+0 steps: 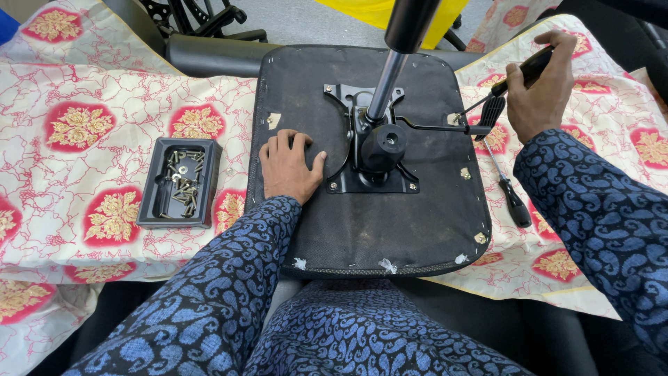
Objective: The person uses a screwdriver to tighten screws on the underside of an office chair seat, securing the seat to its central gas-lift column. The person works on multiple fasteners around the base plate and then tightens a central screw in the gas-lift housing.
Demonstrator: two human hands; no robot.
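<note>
Far left: patterned cloth, cream with red and gold medallions, covers the worktop. On it sits a black plastic tray with loose screws in it, just beside the left edge of the seat base.

Centre: upturned black chair seat base lies flat on the cloth, underside facing me. My left hand rests on it, palm down, fingers loosely spread and flat, gripping nothing, just left of the metal mounting plate. The plate is bolted on the middle of the seat; a black knob sits on it, and a silver gas cylinder rises from it toward the camera, tilted up and right. A thin lever runs from the plate to the right. A few brass-coloured fittings show along the right side of the seat.

Right: my right hand is closed around the black handle of a screwdriver, shaft angled down-left, tip at the right rim of the seat near the lever end. A 2nd screwdriver, black handle, lies loose on the cloth just right of the seat, touched by neither hand.

Both sleeves are blue paisley.
</note>
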